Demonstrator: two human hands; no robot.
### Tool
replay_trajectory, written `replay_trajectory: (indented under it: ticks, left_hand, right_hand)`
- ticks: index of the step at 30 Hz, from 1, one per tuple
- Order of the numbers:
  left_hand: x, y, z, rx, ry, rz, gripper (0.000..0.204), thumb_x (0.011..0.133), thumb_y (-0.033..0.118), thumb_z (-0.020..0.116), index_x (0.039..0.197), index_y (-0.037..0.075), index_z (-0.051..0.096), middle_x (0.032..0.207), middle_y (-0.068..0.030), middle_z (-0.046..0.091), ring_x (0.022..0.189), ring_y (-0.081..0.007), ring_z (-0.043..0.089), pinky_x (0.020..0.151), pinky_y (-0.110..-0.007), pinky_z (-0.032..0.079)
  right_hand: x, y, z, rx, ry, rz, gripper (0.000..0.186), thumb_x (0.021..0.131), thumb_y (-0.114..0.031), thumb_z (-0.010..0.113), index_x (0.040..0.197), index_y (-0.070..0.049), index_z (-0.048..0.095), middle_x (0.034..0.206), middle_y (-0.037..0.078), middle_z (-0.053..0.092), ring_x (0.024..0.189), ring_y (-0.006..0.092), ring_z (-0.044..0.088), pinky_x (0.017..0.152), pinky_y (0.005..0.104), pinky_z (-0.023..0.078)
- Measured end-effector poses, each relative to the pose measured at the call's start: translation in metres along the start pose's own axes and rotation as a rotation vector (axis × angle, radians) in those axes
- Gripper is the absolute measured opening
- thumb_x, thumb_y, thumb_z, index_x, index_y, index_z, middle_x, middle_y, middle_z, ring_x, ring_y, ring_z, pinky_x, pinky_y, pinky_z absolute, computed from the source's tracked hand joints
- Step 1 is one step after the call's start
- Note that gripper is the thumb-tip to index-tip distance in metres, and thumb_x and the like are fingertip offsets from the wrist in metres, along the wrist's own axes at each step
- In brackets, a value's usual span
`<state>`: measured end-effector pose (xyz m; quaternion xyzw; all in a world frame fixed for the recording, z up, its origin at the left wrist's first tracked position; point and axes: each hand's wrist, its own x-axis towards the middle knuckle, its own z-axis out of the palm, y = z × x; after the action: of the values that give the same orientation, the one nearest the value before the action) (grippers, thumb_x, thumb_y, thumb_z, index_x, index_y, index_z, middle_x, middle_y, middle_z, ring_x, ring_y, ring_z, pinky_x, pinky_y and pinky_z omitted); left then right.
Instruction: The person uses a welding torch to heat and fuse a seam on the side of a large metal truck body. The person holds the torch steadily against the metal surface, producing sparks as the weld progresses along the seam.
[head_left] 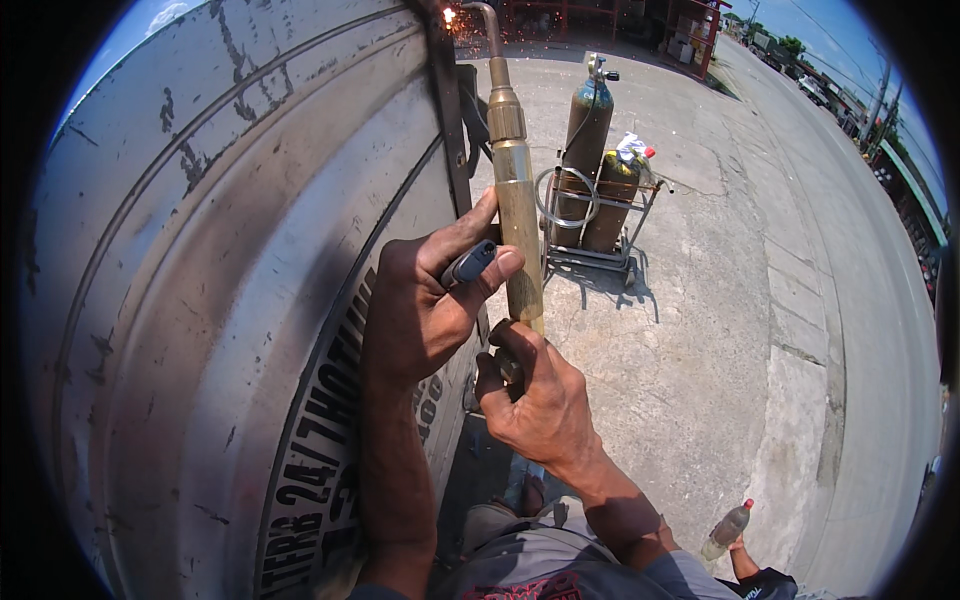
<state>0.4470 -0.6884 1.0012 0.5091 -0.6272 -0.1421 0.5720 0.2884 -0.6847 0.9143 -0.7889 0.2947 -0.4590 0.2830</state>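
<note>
Both hands: we are gripping a brass cutting torch (517, 195), upright beside the grey tank wall (230, 250).
Left hand (425, 300): fingers are curling around the torch body, thumb pinching a small dark lever (468, 264).
Right hand (535, 395): closing around the torch's lower end.
Tip: sparks (450, 15) are flying at the tank's edge.
Background: gas cylinders (590, 160) are standing on a cart on concrete.

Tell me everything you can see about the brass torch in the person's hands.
The torch is a long brass-coloured tube, held nearly upright. A thicker collar sits near its top, above which a thin neck bends left to a sparking tip at the metal tank's edge. The left hand steadies its middle; the right hand grips its lower end.
</note>
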Motion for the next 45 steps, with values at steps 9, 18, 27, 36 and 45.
replay_trajectory:
  ticks: [9, 18, 27, 36, 45]
  left_hand:
    - [-0.002, 0.003, -0.002, -0.009, -0.014, -0.025, 0.056, 0.096, 0.015, 0.080, 0.144, -0.006, 0.060, 0.128, -0.0254, 0.074, 0.113, -0.0131, 0.068, 0.096, -0.031, 0.056]
    - [0.001, -0.004, 0.001, -0.053, -0.021, 0.017, 0.057, 0.097, 0.016, 0.079, 0.144, -0.008, 0.059, 0.134, -0.0269, 0.070, 0.121, -0.0189, 0.067, 0.102, -0.034, 0.055]
    - [0.002, -0.006, -0.002, -0.015, -0.028, 0.056, 0.058, 0.098, 0.018, 0.078, 0.145, -0.009, 0.057, 0.137, -0.0294, 0.067, 0.126, -0.0256, 0.067, 0.105, -0.037, 0.054]
    - [0.002, -0.005, -0.001, -0.012, -0.025, 0.059, 0.059, 0.098, 0.019, 0.078, 0.145, -0.009, 0.057, 0.136, -0.0303, 0.067, 0.125, -0.0256, 0.068, 0.104, -0.037, 0.055]
    - [0.002, -0.001, 0.000, 0.013, -0.020, 0.024, 0.058, 0.098, 0.018, 0.078, 0.145, -0.010, 0.057, 0.132, -0.0297, 0.070, 0.116, -0.0212, 0.071, 0.099, -0.035, 0.057]
  right_hand:
    - [-0.003, -0.001, -0.003, 0.002, -0.023, 0.000, 0.041, 0.091, -0.006, 0.074, 0.128, -0.006, 0.056, 0.092, 0.020, 0.070, 0.078, 0.0325, 0.076, 0.069, 0.0423, 0.059]
    - [0.001, 0.002, 0.000, -0.034, 0.011, -0.032, 0.040, 0.093, -0.006, 0.075, 0.128, -0.006, 0.055, 0.095, 0.020, 0.071, 0.080, 0.0322, 0.077, 0.068, 0.0403, 0.059]
    - [0.002, 0.003, 0.004, -0.013, 0.009, -0.010, 0.039, 0.094, -0.005, 0.075, 0.127, -0.007, 0.055, 0.096, 0.019, 0.072, 0.084, 0.0334, 0.078, 0.070, 0.0417, 0.060]
    - [0.003, 0.002, 0.002, -0.018, 0.006, -0.011, 0.038, 0.094, -0.006, 0.075, 0.126, -0.006, 0.055, 0.096, 0.019, 0.071, 0.083, 0.0344, 0.078, 0.069, 0.0428, 0.060]
    - [0.004, 0.004, 0.002, -0.013, 0.001, -0.018, 0.040, 0.094, -0.007, 0.075, 0.128, -0.007, 0.055, 0.095, 0.018, 0.071, 0.082, 0.0340, 0.077, 0.069, 0.0421, 0.059]
